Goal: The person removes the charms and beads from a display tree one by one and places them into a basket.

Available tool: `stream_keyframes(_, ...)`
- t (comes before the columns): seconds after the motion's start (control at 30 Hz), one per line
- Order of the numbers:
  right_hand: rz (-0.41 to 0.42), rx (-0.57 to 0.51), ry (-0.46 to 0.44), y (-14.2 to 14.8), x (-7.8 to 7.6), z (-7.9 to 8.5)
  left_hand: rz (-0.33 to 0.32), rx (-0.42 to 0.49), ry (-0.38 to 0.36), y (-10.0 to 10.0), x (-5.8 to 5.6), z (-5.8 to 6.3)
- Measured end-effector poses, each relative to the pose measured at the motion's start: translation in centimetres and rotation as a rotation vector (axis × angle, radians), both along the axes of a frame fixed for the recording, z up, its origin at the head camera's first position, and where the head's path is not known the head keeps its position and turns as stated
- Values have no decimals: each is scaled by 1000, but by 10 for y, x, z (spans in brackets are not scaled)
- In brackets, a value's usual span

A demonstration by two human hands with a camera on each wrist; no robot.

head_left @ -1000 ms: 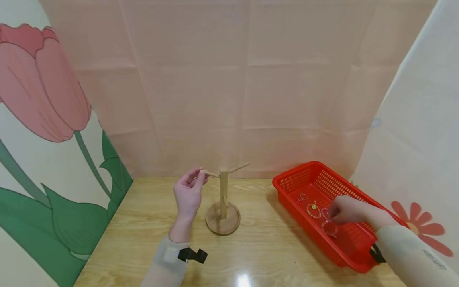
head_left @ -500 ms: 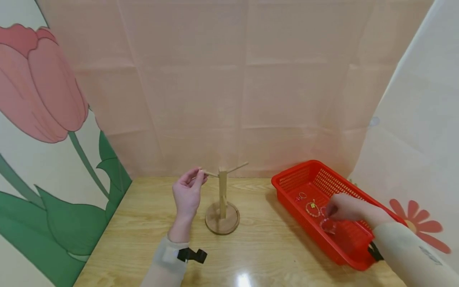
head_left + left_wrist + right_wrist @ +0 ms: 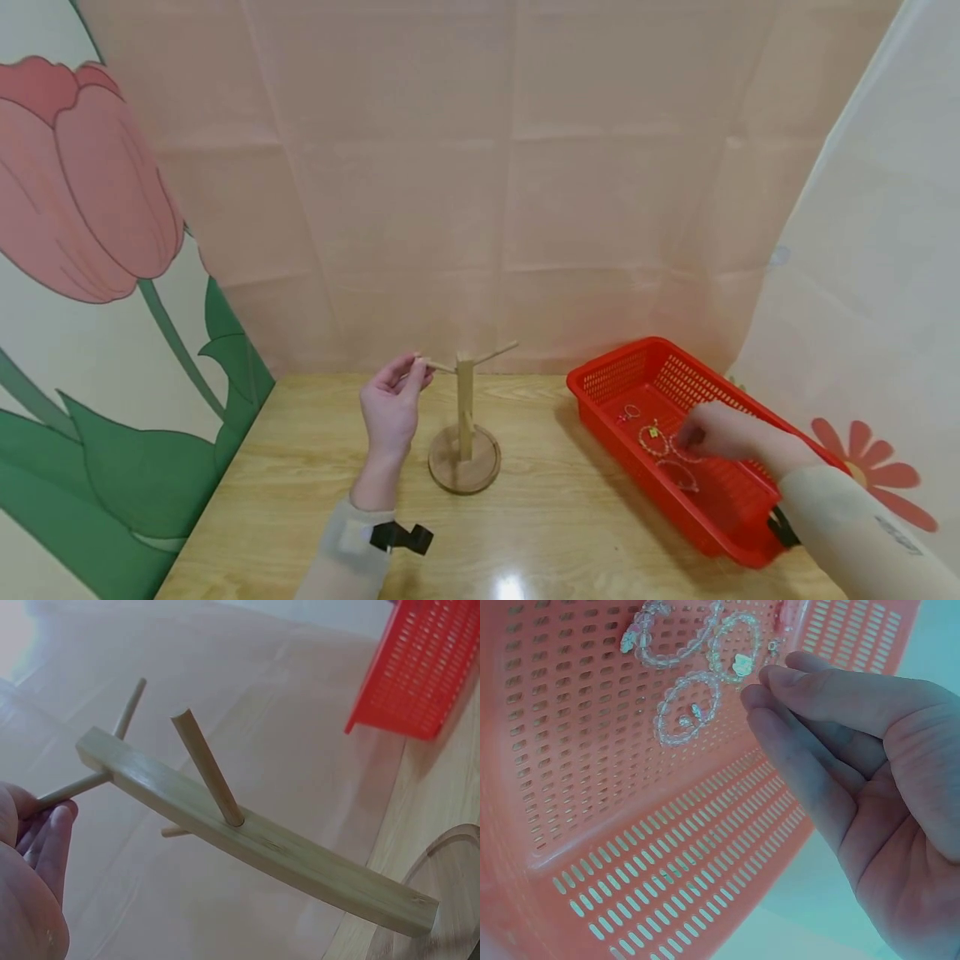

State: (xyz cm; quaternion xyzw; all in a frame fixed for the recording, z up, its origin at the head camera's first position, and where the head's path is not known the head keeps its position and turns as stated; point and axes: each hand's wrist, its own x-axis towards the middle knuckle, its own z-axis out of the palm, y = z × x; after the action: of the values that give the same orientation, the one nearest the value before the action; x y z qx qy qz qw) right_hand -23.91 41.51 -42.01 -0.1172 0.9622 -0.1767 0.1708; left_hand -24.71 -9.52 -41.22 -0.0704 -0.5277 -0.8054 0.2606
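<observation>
My left hand (image 3: 390,408) pinches the end of a wooden peg (image 3: 79,790) on a wooden rack (image 3: 465,400). The rack's upright post carries several pegs and stands on a round base (image 3: 465,473). In the left wrist view no bracelet shows on the visible pegs. My right hand (image 3: 723,432) is inside a red plastic basket (image 3: 637,471), just above several beaded bracelets. In the right wrist view its fingers (image 3: 799,754) are loosely bent, with nothing visible between the tips. A clear bracelet (image 3: 688,709) and a yellow-charm bracelet (image 3: 653,440) lie on the basket floor.
The wooden table (image 3: 555,525) runs back to a pinkish cloth backdrop (image 3: 405,183). Flower-printed panels stand at both sides, the tulip panel (image 3: 97,192) on the left. The basket's long side stands between the rack and the right arm.
The clear bracelet nearest me in the basket has shifted left and lies more apart from the pink one. My right hand has moved slightly; my left hand stays on the peg.
</observation>
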Motion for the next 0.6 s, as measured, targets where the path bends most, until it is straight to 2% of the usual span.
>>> stream_keyframes(0.23, 3, -15, -6, -2, -1, 4, -20, 33, -20, -1, 0, 2)
stream_keyframes(0.4, 59, -24, 42, -1, -3, 8, -45, 69, -46, -2, 4, 4)
stream_keyframes(0.6, 70, -35, 79, -3, -5, 18, -88, 99, -63, -5, 4, 3)
